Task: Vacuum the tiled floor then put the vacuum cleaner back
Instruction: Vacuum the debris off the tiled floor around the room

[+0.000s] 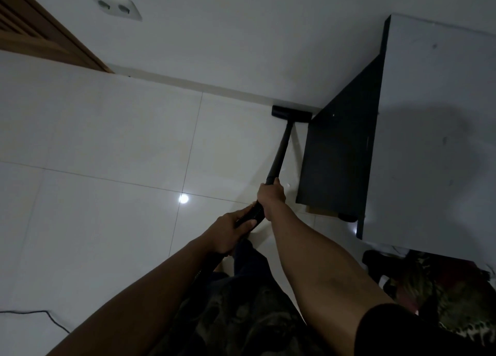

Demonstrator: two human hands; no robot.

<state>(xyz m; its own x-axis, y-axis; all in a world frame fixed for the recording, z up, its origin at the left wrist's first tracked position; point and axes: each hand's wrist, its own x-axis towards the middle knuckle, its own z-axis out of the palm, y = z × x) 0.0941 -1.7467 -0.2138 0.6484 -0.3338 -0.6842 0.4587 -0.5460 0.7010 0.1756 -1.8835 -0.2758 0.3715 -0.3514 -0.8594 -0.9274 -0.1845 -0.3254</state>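
The pale tiled floor (107,154) fills most of the room in front of me, glossy enough to throw back a spot of lamp light, and it meets a white wall (241,46) along a low skirting. To the right stands a white-topped counter (434,119) with a dark side panel reaching down to the floor, and a wooden door (40,33) sits in the far left corner. The vacuum (279,154) is a slim black tube running away from the person to a flat head (291,112), which lies on the tiles right against the skirting, just beside the foot of the counter's dark panel. Both hands are wrapped round it: the right hand (271,194) grips the tube further along, fingers curled over it, and the left hand (230,232) holds the thicker grip end nearer the body, thumb laid on top. The tube looks stiff and fairly light, I'd judge, so it should steer well from this two-handed hold. The rear hand would push while the front one aims. The head seems likely to knock the panel in that tight corner. A thin dark cable (53,320) trails across the tiles at the lower left, and a double socket (116,6) sits on the wall.
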